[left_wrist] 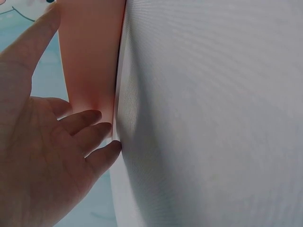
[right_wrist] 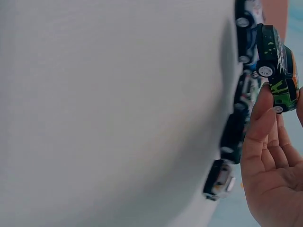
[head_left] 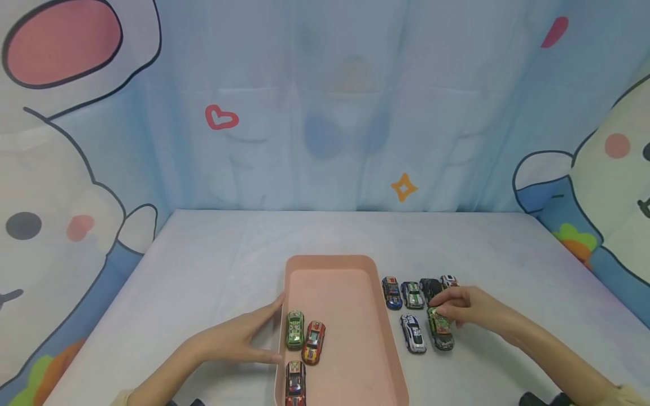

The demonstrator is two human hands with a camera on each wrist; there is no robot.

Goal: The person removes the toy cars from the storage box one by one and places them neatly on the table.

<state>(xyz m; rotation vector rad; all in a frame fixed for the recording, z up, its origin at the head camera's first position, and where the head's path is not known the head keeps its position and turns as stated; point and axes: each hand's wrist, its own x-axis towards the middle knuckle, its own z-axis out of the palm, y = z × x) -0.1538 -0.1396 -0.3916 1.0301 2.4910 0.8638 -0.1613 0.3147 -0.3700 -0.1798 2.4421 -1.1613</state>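
Observation:
Between thumb and fingertips, my right hand (head_left: 469,307) pinches the rear of a green and black toy car (head_left: 440,334). In the right wrist view that toy car (right_wrist: 272,56) appears raised off the table. My left hand (head_left: 231,341) lies along the left side of a pink tray (head_left: 355,316), fingers spread and touching its wall. Inside the tray, at its left, are a green toy car (head_left: 295,330), a red and yellow toy car (head_left: 313,342) and a dark red toy car (head_left: 295,383).
Right of the tray stand a blue toy car (head_left: 391,292), a white and green one (head_left: 412,295), a black one (head_left: 429,287), a red and white one (head_left: 449,280) and a silver one (head_left: 413,334). A white cloth (head_left: 218,270) covers the table; a printed curtain (head_left: 335,158) hangs behind.

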